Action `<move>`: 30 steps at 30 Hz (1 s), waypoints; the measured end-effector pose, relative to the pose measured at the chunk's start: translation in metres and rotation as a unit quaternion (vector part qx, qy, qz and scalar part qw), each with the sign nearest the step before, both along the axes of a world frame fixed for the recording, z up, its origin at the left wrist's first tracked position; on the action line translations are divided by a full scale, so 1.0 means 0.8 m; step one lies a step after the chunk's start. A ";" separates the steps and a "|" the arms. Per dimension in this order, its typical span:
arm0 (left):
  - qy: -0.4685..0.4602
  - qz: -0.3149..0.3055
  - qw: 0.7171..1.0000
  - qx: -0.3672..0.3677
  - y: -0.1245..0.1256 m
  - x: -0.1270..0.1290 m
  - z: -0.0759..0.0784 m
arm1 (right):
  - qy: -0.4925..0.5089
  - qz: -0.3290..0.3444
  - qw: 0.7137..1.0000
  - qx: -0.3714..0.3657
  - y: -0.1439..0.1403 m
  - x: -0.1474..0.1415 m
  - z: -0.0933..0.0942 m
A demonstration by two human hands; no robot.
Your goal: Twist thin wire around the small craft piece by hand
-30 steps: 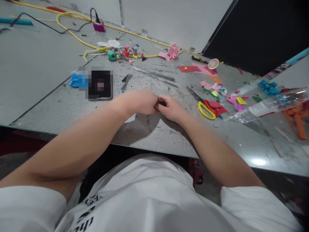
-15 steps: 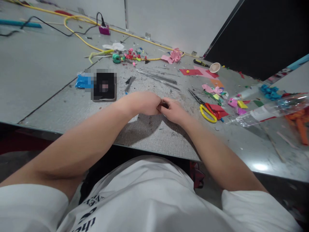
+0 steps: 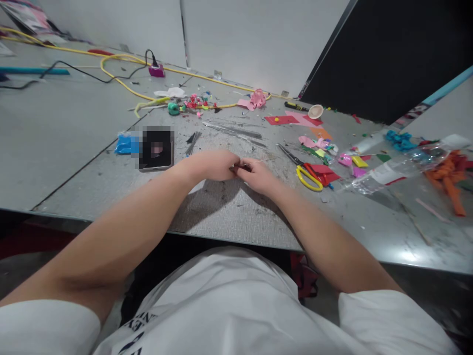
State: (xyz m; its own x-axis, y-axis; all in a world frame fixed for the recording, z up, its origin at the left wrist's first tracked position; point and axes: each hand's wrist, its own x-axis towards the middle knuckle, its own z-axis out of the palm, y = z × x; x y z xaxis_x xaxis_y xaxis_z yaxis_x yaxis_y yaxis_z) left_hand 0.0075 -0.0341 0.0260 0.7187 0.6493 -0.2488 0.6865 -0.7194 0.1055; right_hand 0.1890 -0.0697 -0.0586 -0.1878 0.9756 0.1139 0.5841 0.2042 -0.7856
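Over the grey mat, my left hand (image 3: 220,165) and my right hand (image 3: 257,175) meet, fingertips pinched together. A thin wire (image 3: 258,160) shows faintly above the right hand's fingers; both hands are closed on it, and their fingers mostly hide it. Beyond the hands lies a loose bunch of thin metal wires (image 3: 236,132). A short dark bundle of wires (image 3: 193,143) rests just past my left wrist. To the right of my right hand are scissors (image 3: 309,178) with yellow and red handles, their blades pointing away to the left.
A blurred-out dark device (image 3: 157,149) and a blue packet (image 3: 126,144) lie left. Coloured scraps (image 3: 320,144), a clear plastic bottle (image 3: 399,170) and orange balloon-like pieces (image 3: 449,182) are right. A yellow cable (image 3: 207,75) runs along the back near a purple plug adapter (image 3: 156,71).
The view has tilted and shifted a little, so the table items sit lower and slightly leftward. My hands stay together; less of the thin wire shows now.
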 end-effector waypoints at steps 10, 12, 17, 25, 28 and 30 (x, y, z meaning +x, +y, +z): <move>-0.050 -0.017 0.999 -0.014 0.015 -0.004 -0.009 | 0.048 0.010 0.999 -0.004 0.001 0.000 0.000; -0.059 -0.018 0.998 -0.012 0.017 -0.005 -0.009 | 0.059 0.013 0.998 -0.006 0.000 0.000 0.003; -0.049 -0.011 0.999 -0.003 0.017 -0.003 -0.010 | 0.057 0.008 0.998 -0.009 0.000 0.000 0.002; -0.064 -0.021 0.998 -0.003 0.022 -0.004 -0.016 | 0.031 0.006 0.999 -0.004 0.005 0.003 -0.005; -0.065 -0.021 0.998 0.003 0.024 -0.005 -0.018 | 0.020 0.011 1.000 0.001 0.003 0.002 -0.002; -0.061 -0.017 0.998 0.005 0.023 -0.004 -0.018 | 0.015 0.013 1.000 0.003 0.002 0.001 0.001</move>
State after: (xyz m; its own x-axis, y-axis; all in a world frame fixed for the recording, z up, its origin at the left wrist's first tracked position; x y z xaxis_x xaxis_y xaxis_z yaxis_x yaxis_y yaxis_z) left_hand 0.0040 -0.0153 0.0115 0.7651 0.6258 -0.1517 0.6439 -0.7438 0.1793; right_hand 0.1900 -0.0681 -0.0580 -0.2101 0.9695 0.1261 0.5547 0.2244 -0.8012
